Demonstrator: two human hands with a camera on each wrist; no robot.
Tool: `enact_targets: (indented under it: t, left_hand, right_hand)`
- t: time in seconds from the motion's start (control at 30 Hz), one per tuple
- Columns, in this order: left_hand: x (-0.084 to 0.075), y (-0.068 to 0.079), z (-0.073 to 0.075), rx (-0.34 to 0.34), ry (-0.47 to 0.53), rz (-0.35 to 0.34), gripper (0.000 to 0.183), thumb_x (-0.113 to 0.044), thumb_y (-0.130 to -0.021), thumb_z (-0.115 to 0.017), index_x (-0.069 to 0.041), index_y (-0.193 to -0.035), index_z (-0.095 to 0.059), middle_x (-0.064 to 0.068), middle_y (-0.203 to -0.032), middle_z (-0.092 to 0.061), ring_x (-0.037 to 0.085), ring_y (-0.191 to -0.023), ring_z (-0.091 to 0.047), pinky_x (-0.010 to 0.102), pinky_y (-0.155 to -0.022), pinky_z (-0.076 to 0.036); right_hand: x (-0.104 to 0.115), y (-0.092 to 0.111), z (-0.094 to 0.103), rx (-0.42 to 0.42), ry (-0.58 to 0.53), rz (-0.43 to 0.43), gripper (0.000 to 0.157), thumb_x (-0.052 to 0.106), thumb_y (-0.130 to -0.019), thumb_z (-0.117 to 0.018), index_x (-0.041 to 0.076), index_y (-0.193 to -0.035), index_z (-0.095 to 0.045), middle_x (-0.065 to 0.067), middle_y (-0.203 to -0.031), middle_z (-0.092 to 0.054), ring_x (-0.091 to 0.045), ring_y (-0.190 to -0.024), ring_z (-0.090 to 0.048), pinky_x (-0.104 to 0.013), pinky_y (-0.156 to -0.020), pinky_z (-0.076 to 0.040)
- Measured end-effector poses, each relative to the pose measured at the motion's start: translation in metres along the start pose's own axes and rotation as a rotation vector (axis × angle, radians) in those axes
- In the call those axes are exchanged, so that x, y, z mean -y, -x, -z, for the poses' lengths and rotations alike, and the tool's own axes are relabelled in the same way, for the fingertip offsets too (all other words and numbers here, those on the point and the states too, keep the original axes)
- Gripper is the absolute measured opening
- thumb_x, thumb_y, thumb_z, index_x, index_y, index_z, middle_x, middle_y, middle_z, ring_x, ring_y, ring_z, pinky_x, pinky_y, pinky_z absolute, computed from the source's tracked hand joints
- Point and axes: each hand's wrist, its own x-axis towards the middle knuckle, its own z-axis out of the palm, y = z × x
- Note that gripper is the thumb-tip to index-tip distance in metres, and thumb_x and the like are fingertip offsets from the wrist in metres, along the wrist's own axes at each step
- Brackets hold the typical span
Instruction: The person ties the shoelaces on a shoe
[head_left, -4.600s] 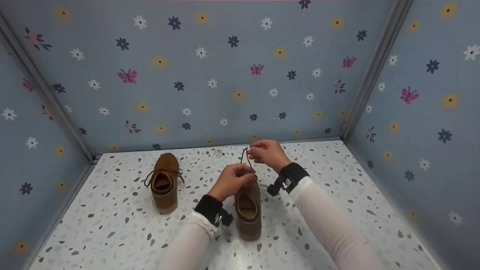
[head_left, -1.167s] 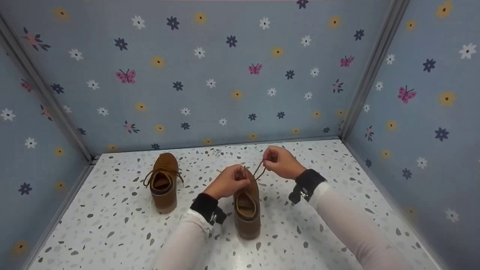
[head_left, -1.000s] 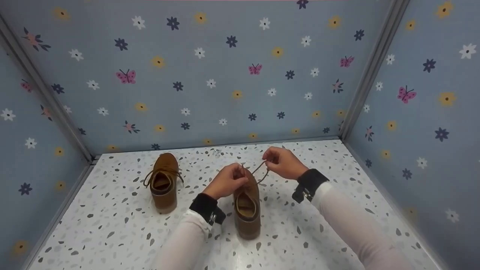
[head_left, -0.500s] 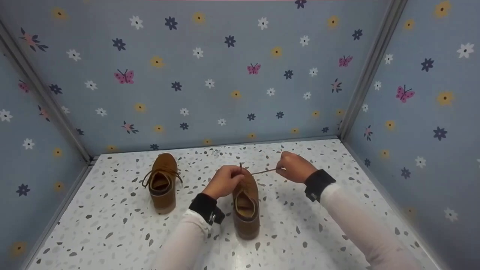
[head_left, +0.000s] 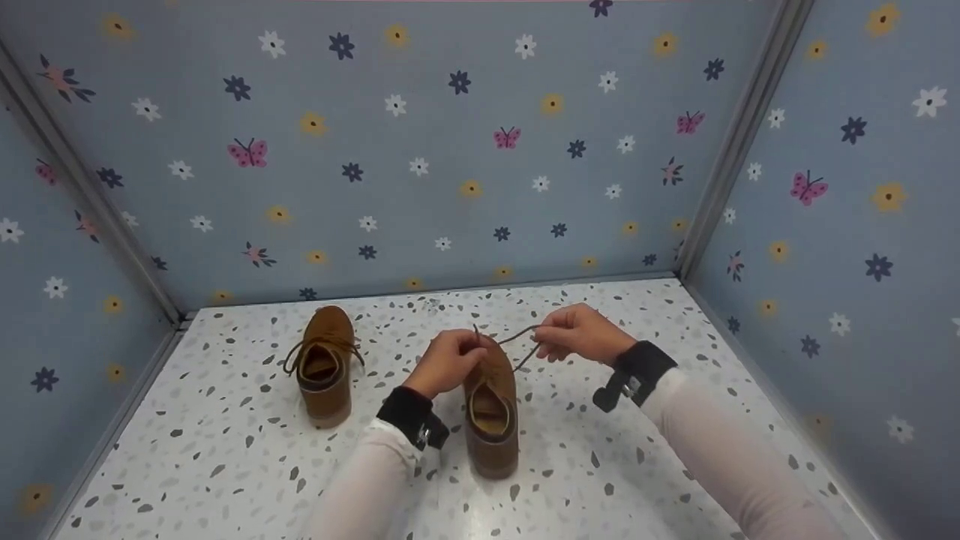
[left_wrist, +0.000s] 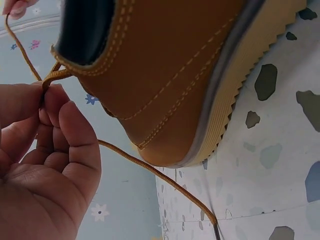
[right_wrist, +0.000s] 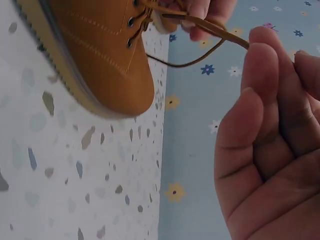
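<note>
A tan lace-up shoe stands on the floor with its toe pointing away and its heel towards me. At its lacing, my left hand pinches a brown shoelace between thumb and fingers, a loose end trailing below in the left wrist view. To the right of the toe, my right hand pinches another stretch of shoelace between thumb and fingertips. That stretch hangs slack as an open loop between the hand and the shoe. The knot area is partly hidden by my left fingers.
The matching tan shoe stands to the left, its laces spread to both sides. The white speckled floor meets a blue flowered wall behind, with side walls left and right.
The right hand pulled its shoelace out to the right until it was taut, then came back slightly left, slackening it into a loop. The left hand kept its pinch near the shoe.
</note>
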Motion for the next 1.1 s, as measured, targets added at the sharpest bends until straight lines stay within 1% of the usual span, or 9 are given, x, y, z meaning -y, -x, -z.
enact_targets:
  t: [0.27, 0.43, 0.57, 0.6, 0.67, 0.8, 0.83, 1.0, 1.1]
  left_hand:
    - [0.001, 0.000, -0.001, -0.026, 0.008, -0.001, 0.013, -0.019, -0.101, -0.067, -0.015, -0.108, -0.077, 0.002, -0.098, -0.075, 0.013, -0.084, -0.066, 0.029, -0.074, -0.055]
    - [0.002, 0.000, -0.001, -0.053, -0.025, 0.001, 0.012, -0.022, -0.100, -0.068, -0.016, -0.103, -0.078, 0.001, -0.093, -0.073, 0.014, -0.081, -0.064, 0.029, -0.072, -0.052]
    - [0.001, -0.001, -0.001, -0.068, -0.035, 0.023, 0.010, -0.022, -0.098, -0.070, -0.016, -0.099, -0.077, 0.000, -0.091, -0.073, 0.014, -0.080, -0.064, 0.028, -0.071, -0.052]
    - [0.001, -0.001, -0.001, -0.071, -0.036, 0.027, 0.010, -0.022, -0.098, -0.070, -0.016, -0.099, -0.077, 0.000, -0.091, -0.073, 0.014, -0.080, -0.064, 0.028, -0.070, -0.052]
    - [0.000, -0.001, -0.002, -0.072, -0.030, 0.035, 0.009, -0.022, -0.098, -0.070, -0.016, -0.097, -0.077, 0.000, -0.091, -0.073, 0.014, -0.080, -0.064, 0.028, -0.070, -0.052]
    - [0.000, -0.001, -0.002, -0.080, -0.024, 0.030, 0.008, -0.021, -0.097, -0.071, -0.015, -0.096, -0.077, 0.000, -0.091, -0.073, 0.014, -0.080, -0.064, 0.027, -0.068, -0.052]
    - [0.001, -0.001, -0.001, -0.084, -0.022, 0.026, 0.008, -0.020, -0.097, -0.071, -0.015, -0.096, -0.077, 0.000, -0.091, -0.073, 0.014, -0.080, -0.064, 0.027, -0.069, -0.052]
    - [0.003, 0.001, 0.001, -0.091, 0.010, 0.010, 0.009, -0.017, -0.097, -0.071, -0.012, -0.100, -0.077, 0.003, -0.094, -0.074, 0.013, -0.083, -0.065, 0.027, -0.073, -0.054]
    - [0.004, 0.003, 0.003, -0.081, 0.037, 0.008, 0.009, -0.016, -0.097, -0.070, -0.010, -0.101, -0.076, 0.004, -0.095, -0.074, 0.013, -0.084, -0.065, 0.027, -0.074, -0.055]
  right_hand:
    - [0.006, -0.001, -0.023, 0.015, -0.045, 0.069, 0.025, 0.029, -0.104, -0.066, 0.005, -0.099, -0.073, -0.007, -0.093, -0.082, -0.013, -0.078, -0.076, -0.034, -0.076, -0.064]
    - [0.007, -0.001, -0.034, 0.009, -0.056, 0.076, 0.024, 0.026, -0.104, -0.065, 0.002, -0.100, -0.070, -0.014, -0.100, -0.081, -0.032, -0.088, -0.079, -0.038, -0.076, -0.064]
    - [0.008, 0.000, -0.045, 0.026, -0.004, 0.104, 0.019, 0.021, -0.105, -0.064, 0.003, -0.101, -0.069, -0.022, -0.108, -0.079, -0.045, -0.096, -0.076, -0.037, -0.075, -0.063]
    - [0.008, 0.001, -0.047, 0.034, 0.017, 0.114, 0.018, 0.021, -0.105, -0.063, 0.004, -0.102, -0.069, -0.023, -0.109, -0.078, -0.043, -0.095, -0.077, -0.040, -0.077, -0.063]
    - [0.010, 0.003, -0.053, 0.046, 0.070, 0.130, 0.014, 0.019, -0.105, -0.064, 0.007, -0.103, -0.069, -0.022, -0.109, -0.078, -0.034, -0.091, -0.078, -0.034, -0.074, -0.061]
    - [0.011, 0.005, -0.064, 0.065, 0.204, 0.187, 0.012, 0.021, -0.103, -0.068, 0.011, -0.107, -0.072, -0.008, -0.106, -0.080, -0.017, -0.087, -0.076, -0.028, -0.072, -0.058]
    - [0.011, 0.005, -0.067, 0.075, 0.230, 0.198, 0.013, 0.022, -0.102, -0.068, 0.011, -0.109, -0.072, -0.006, -0.106, -0.080, -0.017, -0.087, -0.075, -0.024, -0.071, -0.056]
    - [0.008, 0.004, -0.074, 0.104, 0.324, 0.220, 0.017, 0.023, -0.103, -0.068, 0.013, -0.113, -0.075, 0.000, -0.105, -0.080, -0.008, -0.087, -0.073, -0.025, -0.075, -0.058]
    - [0.008, 0.005, -0.076, 0.072, 0.362, 0.224, 0.015, 0.023, -0.102, -0.068, 0.013, -0.109, -0.077, 0.001, -0.100, -0.080, -0.004, -0.081, -0.070, -0.025, -0.072, -0.058]
